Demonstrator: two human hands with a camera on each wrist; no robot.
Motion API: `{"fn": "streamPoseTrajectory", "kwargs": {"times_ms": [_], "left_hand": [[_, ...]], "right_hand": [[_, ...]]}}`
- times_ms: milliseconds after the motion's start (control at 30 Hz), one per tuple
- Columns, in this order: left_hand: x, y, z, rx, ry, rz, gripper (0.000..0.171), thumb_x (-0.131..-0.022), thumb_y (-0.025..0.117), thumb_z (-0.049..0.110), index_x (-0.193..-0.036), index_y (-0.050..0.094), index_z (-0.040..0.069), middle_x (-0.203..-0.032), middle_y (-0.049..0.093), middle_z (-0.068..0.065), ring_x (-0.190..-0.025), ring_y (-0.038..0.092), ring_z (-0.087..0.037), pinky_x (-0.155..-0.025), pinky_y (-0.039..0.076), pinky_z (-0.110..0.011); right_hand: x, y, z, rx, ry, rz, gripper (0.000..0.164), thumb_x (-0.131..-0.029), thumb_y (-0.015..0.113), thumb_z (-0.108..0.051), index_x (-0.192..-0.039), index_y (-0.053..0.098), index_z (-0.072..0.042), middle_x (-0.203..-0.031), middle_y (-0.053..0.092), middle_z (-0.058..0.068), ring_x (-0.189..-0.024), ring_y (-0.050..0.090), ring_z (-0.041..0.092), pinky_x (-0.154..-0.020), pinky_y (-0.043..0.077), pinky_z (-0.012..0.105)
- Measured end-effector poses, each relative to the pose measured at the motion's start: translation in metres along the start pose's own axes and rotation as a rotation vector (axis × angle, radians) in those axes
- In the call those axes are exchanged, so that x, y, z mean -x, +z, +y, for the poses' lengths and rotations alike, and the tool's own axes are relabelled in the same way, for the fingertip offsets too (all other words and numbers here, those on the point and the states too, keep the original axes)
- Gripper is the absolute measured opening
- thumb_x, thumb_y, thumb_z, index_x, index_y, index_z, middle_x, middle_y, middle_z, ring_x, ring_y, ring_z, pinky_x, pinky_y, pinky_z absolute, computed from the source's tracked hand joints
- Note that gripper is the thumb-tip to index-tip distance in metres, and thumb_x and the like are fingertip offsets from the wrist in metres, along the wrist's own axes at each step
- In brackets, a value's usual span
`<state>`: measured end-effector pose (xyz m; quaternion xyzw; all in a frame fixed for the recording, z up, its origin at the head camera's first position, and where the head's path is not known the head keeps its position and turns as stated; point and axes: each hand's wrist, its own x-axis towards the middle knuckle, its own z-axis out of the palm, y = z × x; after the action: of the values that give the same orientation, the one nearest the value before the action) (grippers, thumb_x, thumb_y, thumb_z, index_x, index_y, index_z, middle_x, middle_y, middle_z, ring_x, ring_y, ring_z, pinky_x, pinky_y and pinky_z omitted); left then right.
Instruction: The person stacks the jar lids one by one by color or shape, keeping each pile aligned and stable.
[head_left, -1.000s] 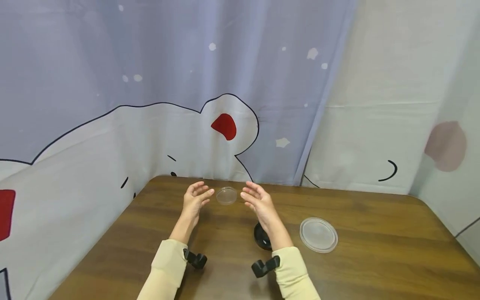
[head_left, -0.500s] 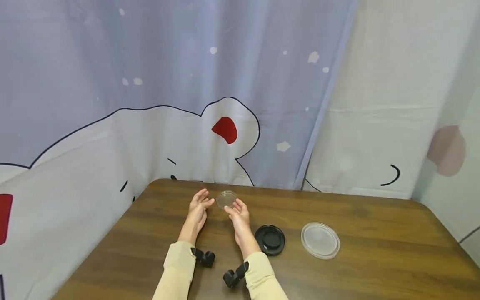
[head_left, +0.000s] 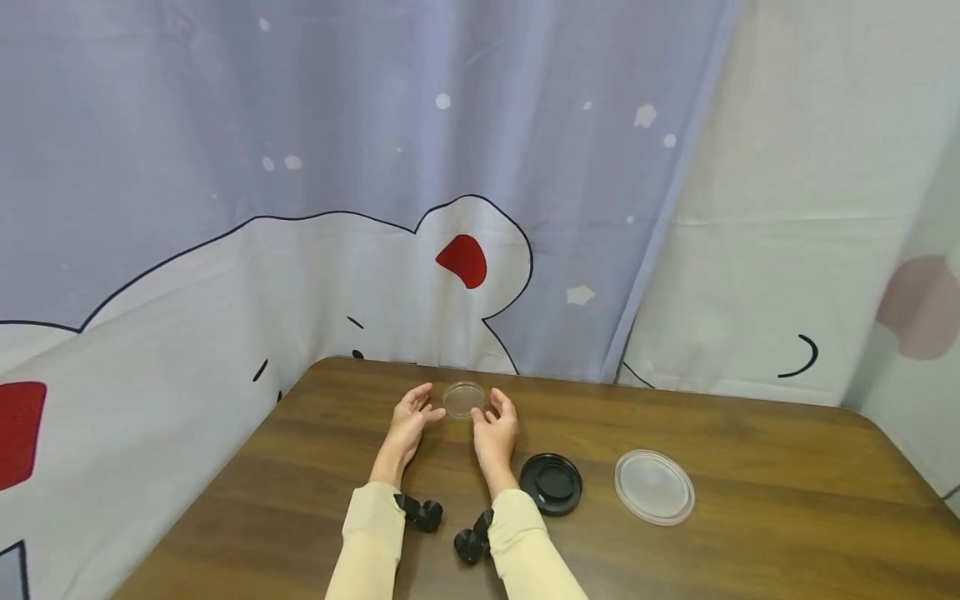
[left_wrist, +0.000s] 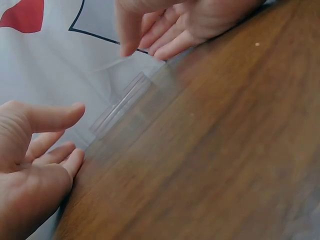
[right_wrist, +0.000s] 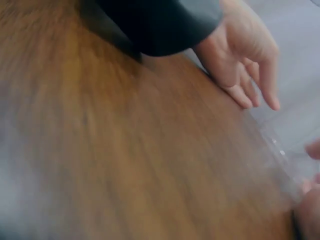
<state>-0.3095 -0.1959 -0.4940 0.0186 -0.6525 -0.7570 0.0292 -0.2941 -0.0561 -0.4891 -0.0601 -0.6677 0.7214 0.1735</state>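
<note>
A clear, shallow round dish [head_left: 464, 400] lies near the table's back edge; in the left wrist view the dish [left_wrist: 121, 106] shows its low side wall. My left hand [head_left: 408, 425] is just left of it, thumb and fingers spread apart and nothing between them. On the dish's near right side is my right hand [head_left: 495, 429], its thumb tip right at the rim and its fingers loosely bent. In the left wrist view a gap separates the left hand [left_wrist: 35, 160] from the dish, and the right hand [left_wrist: 185, 25] is beyond the dish's far end.
To the right of my right forearm lies a black round ridged disc [head_left: 552, 483]. Farther right is a larger translucent round lid [head_left: 655, 487]. A patterned curtain [head_left: 390, 283] hangs behind the wooden table [head_left: 787, 492].
My right hand has come left and nearer the dish, uncovering the black disc. The left hand stays beside the dish, and the dish remains in place. The head view has shifted slightly.
</note>
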Motion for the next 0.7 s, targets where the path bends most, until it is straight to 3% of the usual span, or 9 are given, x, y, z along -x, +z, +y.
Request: {"fn": "streamPoseTrajectory", "kwargs": {"times_ms": [133, 233, 400, 467, 700], "left_hand": [[-0.0033, 0.0001, -0.0005, -0.05, -0.003, -0.059, 0.069, -0.085, 0.058, -0.013, -0.146, 0.027, -0.012, -0.157, 0.021, -0.029, -0.149, 0.015, -0.042, -0.121, 0.02, -0.049], [-0.0063, -0.0004, 0.0005, -0.07, -0.007, -0.102, 0.071, -0.085, 0.058, -0.013, -0.148, 0.026, -0.01, -0.158, 0.02, -0.028, -0.149, 0.015, -0.042, -0.121, 0.02, -0.049], [-0.0077, 0.0001, 0.0036, -0.159, 0.001, -0.159, 0.07, -0.086, 0.06, -0.01, -0.148, 0.028, -0.007, -0.158, 0.022, -0.026, -0.149, 0.017, -0.04, -0.121, 0.022, -0.049], [-0.0075, 0.0023, 0.0044, -0.196, 0.007, -0.165, 0.069, -0.086, 0.061, -0.009, -0.148, 0.03, -0.006, -0.158, 0.024, -0.026, -0.149, 0.018, -0.039, -0.121, 0.022, -0.048], [-0.0021, 0.0034, 0.0015, -0.198, -0.005, -0.133, 0.068, -0.084, 0.061, -0.013, -0.146, 0.033, -0.007, -0.156, 0.028, -0.026, -0.147, 0.024, -0.04, -0.12, 0.026, -0.048]], "right_hand": [[0.0006, -0.0003, 0.0025, 0.13, -0.077, 0.047, 0.053, -0.082, 0.069, 0.008, -0.132, 0.053, 0.008, -0.13, 0.061, 0.025, -0.122, 0.058, 0.039, -0.101, 0.048, 0.048], [-0.0002, -0.0007, 0.002, 0.248, -0.112, 0.002, 0.06, -0.08, 0.071, 0.005, -0.136, 0.049, 0.007, -0.131, 0.06, 0.024, -0.121, 0.058, 0.039, -0.102, 0.047, 0.049], [-0.003, 0.0022, 0.0024, 0.422, -0.129, -0.087, 0.068, -0.081, 0.072, 0.0, -0.143, 0.044, 0.004, -0.139, 0.054, 0.026, -0.136, 0.043, 0.042, -0.111, 0.036, 0.053], [-0.0042, 0.0025, 0.003, 0.465, -0.129, -0.119, 0.069, -0.082, 0.072, -0.001, -0.144, 0.043, 0.002, -0.141, 0.052, 0.026, -0.14, 0.037, 0.043, -0.113, 0.034, 0.055], [0.0012, 0.0033, 0.006, 0.543, -0.158, -0.131, 0.063, -0.079, 0.075, -0.002, -0.137, 0.051, 0.002, -0.134, 0.059, 0.023, -0.131, 0.047, 0.039, -0.109, 0.039, 0.051]]}}
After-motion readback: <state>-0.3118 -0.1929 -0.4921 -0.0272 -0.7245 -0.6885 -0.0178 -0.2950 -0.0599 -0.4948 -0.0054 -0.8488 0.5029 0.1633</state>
